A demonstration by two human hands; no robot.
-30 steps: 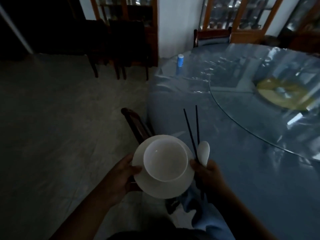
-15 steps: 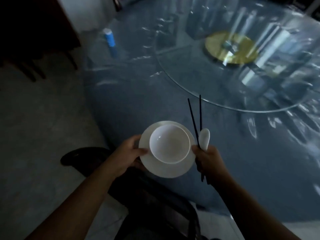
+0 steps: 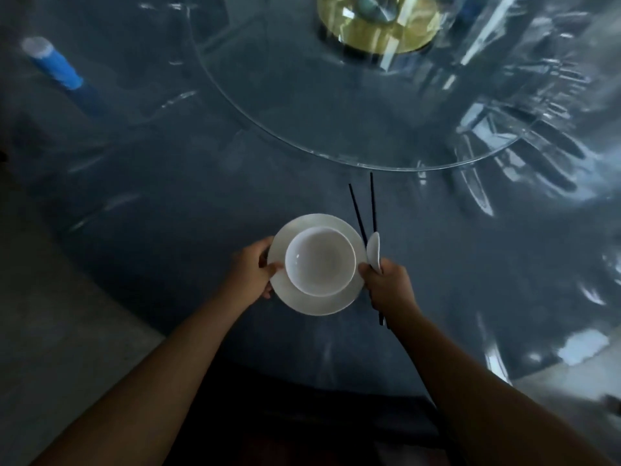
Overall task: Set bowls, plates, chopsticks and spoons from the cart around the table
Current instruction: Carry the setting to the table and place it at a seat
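A white bowl [image 3: 320, 260] sits on a white plate [image 3: 331, 302]. My left hand [image 3: 252, 272] grips the plate's left rim, thumb on top. In my right hand [image 3: 386, 284] I hold a pair of dark chopsticks [image 3: 361, 210] and a white spoon [image 3: 374, 247], which stick out forward beside the plate's right rim. Both hands are over the near part of the round blue table [image 3: 168, 230]. Whether the plate touches the tabletop cannot be told.
A glass turntable [image 3: 302, 122] with a gold hub [image 3: 376, 25] fills the table's middle, its edge just beyond the chopstick tips. A blue cylinder with a white cap [image 3: 53, 63] stands at the far left. A dark chair back [image 3: 302, 408] lies below my arms.
The view has swung over the table and down. Both hands with the plate, bowl, chopsticks and spoon have moved from beside the table's edge to above its near surface.
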